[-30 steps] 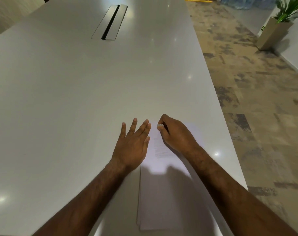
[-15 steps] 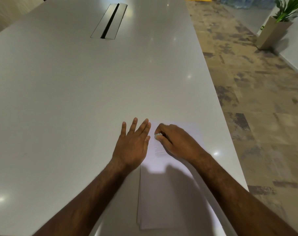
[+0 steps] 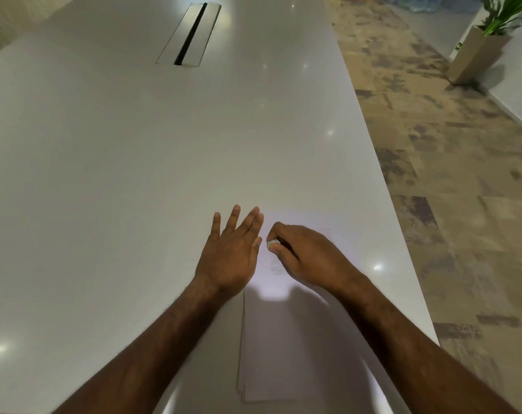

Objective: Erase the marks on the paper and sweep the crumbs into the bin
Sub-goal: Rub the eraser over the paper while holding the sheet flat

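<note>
Near the lower middle of the frame, the paper [image 3: 286, 348] is lying on the pale surface [image 3: 104, 174], its near half shaded by the arms. The left hand [image 3: 229, 255] is resting flat with fingers spread, its grip open, pressing on the surface at the paper's upper left corner. Just to its right, the right hand [image 3: 307, 258] is curling over the upper part of the paper, its grip closed on a small white eraser [image 3: 273, 243] pinched at the fingertips and touching the sheet. Faint pencil marks [image 3: 276, 268] are showing below the eraser. At the upper right of the frame, a potted plant [image 3: 480, 49] is standing on the floor [image 3: 447, 174]
</note>
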A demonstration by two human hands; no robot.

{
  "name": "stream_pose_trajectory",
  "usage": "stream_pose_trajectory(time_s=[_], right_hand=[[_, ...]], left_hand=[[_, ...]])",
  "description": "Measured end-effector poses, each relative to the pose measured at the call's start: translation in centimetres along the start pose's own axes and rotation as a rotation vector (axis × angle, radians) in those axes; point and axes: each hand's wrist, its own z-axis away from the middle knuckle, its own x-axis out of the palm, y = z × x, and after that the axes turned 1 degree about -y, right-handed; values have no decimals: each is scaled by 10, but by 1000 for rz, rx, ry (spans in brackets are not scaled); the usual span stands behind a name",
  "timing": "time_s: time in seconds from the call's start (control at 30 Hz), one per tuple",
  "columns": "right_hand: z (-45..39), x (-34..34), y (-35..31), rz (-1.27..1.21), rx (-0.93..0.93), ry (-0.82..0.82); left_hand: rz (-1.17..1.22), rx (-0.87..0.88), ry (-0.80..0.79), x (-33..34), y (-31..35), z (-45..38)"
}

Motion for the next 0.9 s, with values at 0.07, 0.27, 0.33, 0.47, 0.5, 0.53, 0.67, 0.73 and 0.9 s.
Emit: stream_pose_trajectory(time_s=[0.07, 0.27, 0.33, 0.47, 0.5, 0.53, 0.67, 0.73, 0.9], right_hand=[[0, 0, 2, 26, -5, -6], [-21, -3, 0, 49, 47, 75], [-18, -2, -1, 33, 37, 65], [-1, 0, -1, -2, -13, -18], [1, 0, 0, -7, -20, -28], [-1, -1, 2, -6, -26, -28], [-17, -5, 4, -16, 16, 34], [-23, -4, 3, -15, 35, 53], [-2, 0, -3, -46, 12, 6]], left_hand=[[-7, 5, -3, 1, -1, 0], [3, -1, -4, 1, 0, -1], [8, -12, -3, 1, 0, 0], [8, -12, -6, -2, 2, 1], [7, -9, -7, -2, 2, 1], [2, -8, -6, -2, 1, 0], [-16, -10, -14, -2, 2, 0], [-11, -18, -20, -3, 3, 0], [14, -16, -2, -3, 2, 0]])
